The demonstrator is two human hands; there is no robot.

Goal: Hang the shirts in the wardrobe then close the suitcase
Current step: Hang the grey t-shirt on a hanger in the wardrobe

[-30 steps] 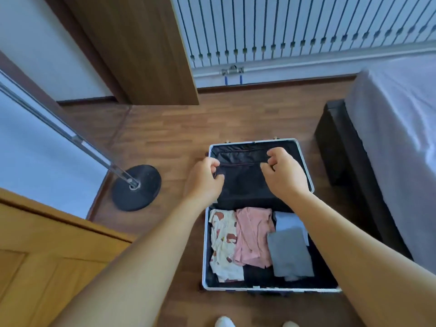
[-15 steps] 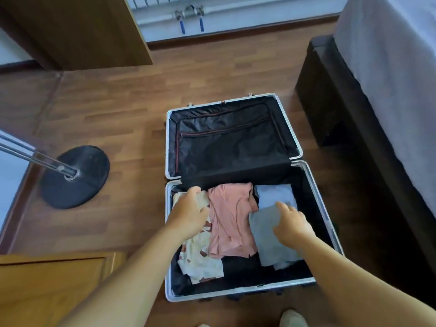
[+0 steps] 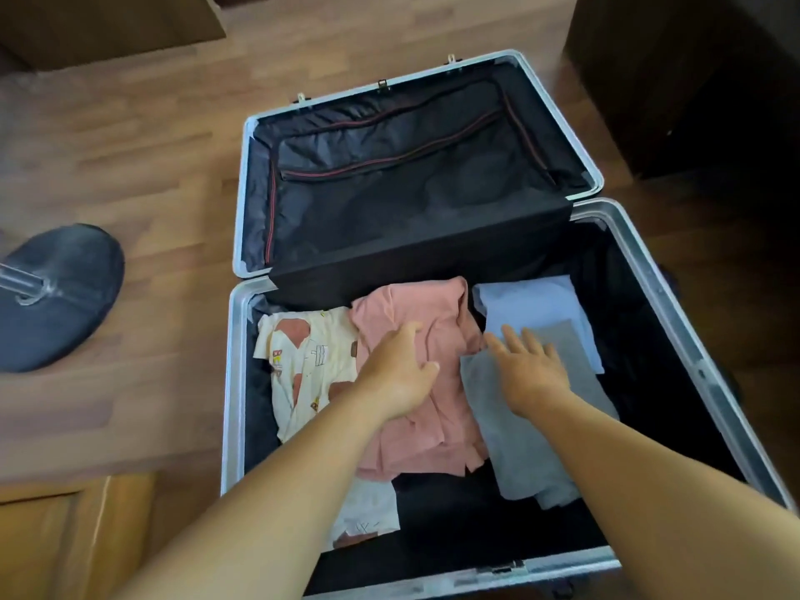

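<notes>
Wood floor (image 3: 151, 136), a lamp base (image 3: 56, 296) sitting left of the suitcase (image 3: 236, 383), which is lying open flat. Four folded shirts are lying in its near half: cream print (image 3: 303, 365), pink (image 3: 437, 322), grey (image 3: 532, 452), pale blue (image 3: 532, 300). Left hand (image 3: 398, 374) is resting flat on the pink shirt, fingers loose, gripping nothing. Right hand (image 3: 528, 365) is lying spread on the grey shirt — also holding nothing. Best to gather one shirt by the shoulders, not the middle, so it is lifting cleanly. No legible writing — the print's marks are blurring out.
</notes>
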